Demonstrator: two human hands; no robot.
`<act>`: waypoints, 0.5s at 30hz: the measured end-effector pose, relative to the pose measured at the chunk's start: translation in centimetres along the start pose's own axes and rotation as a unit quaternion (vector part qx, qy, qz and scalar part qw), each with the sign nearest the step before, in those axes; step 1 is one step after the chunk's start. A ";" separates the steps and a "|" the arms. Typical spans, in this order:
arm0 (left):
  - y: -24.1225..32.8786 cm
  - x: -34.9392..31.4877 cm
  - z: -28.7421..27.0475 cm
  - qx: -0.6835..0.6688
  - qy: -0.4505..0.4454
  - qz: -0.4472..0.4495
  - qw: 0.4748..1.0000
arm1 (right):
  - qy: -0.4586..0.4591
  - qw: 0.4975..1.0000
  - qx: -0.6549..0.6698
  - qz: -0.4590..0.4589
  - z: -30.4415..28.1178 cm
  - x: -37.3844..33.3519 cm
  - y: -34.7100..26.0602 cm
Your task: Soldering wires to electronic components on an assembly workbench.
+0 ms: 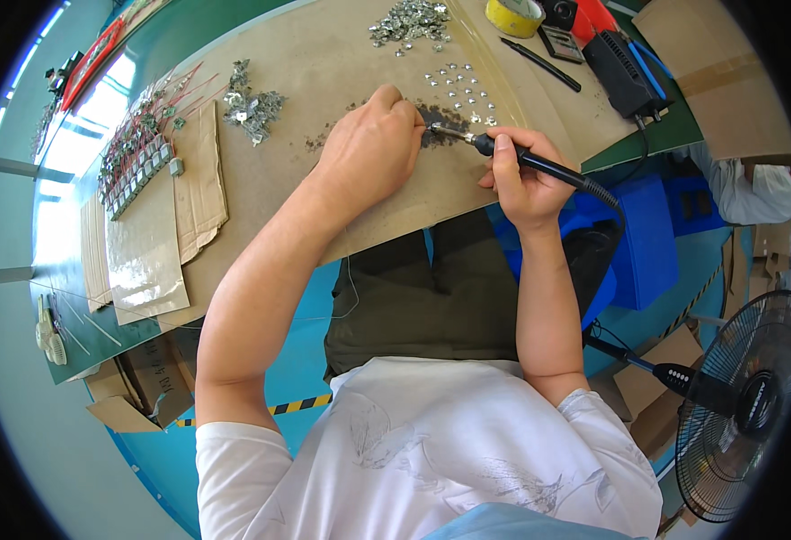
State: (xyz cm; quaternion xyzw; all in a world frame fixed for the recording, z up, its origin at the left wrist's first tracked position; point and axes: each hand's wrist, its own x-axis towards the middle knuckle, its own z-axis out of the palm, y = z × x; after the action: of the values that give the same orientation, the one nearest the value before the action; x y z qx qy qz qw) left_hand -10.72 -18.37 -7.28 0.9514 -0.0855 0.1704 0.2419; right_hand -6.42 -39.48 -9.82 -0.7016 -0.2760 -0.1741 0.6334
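My right hand [532,184] grips the black handle of a soldering iron [553,166], its metal tip pointing left at the scorched patch of brown board. Right at the tip, my left hand [373,144] is closed with fingertips pinched together. What those fingers hold is too small and hidden to make out. Small shiny metal pieces [457,87] lie spaced out in rows just beyond the tip. Farther off sits a heap of similar silvery metal parts [412,22]. Left of my left hand is a pile of small metal parts [253,110].
At the left, a row of small grey blocks with red wires [139,171] stands on cardboard [202,184]. A yellow tape roll [514,16], a black pen [540,64] and a black soldering station [625,72] are at the far right. A fan [742,405] and blue bin [643,243] stand right.
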 end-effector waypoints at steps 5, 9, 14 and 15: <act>0.1 0.0 0.0 -0.003 -0.017 -0.029 0.999 | -0.004 1.000 0.002 0.001 0.0 0.0 -0.1; 0.2 0.1 0.1 -0.001 -0.014 -0.025 1.000 | -0.003 1.000 0.001 0.007 -0.2 -0.1 -0.2; 0.2 0.0 0.0 0.001 -0.016 -0.035 0.999 | -0.012 1.000 0.006 0.012 -0.1 -0.1 -0.4; 0.2 0.0 0.0 0.002 -0.015 -0.035 0.999 | -0.015 1.000 -0.001 0.010 -0.1 -0.1 -0.5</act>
State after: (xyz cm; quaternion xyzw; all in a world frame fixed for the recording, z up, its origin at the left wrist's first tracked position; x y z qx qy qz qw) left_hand -10.77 -18.57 -7.13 0.9566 -0.0556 0.1477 0.2448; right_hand -6.78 -39.53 -9.48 -0.7074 -0.2783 -0.1572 0.6304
